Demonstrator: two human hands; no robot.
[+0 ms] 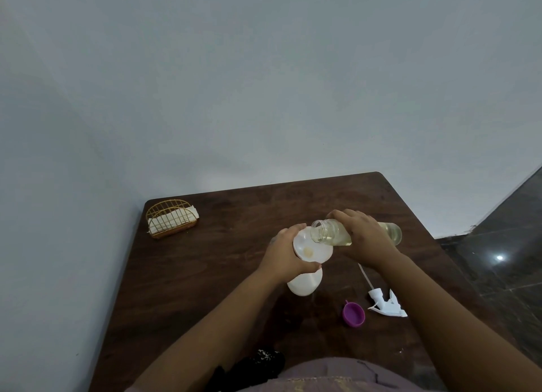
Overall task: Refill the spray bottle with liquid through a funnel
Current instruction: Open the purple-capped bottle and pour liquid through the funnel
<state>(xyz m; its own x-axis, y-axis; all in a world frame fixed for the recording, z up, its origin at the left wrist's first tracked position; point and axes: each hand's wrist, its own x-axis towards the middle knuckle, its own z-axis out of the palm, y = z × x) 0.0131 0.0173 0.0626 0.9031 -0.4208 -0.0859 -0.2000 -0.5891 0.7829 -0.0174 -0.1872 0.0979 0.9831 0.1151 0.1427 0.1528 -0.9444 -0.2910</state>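
A white spray bottle (303, 284) stands on the dark wooden table (205, 268) with a white funnel (305, 245) set in its neck. My left hand (283, 255) grips the funnel's rim from the left. My right hand (365, 237) holds a clear bottle (328, 231) of pale yellow liquid, tipped nearly level, its open mouth over the funnel. A little yellowish liquid shows in the funnel's bottom. The white spray head (387, 302) with its dip tube lies on the table to the right. A purple cap (354, 314) lies beside it.
A gold wire holder with white napkins (171, 218) sits at the table's far left corner. A dark patterned cloth (258, 365) lies at the near edge. Grey walls stand behind and left of the table; dark tiled floor (504, 262) lies to the right.
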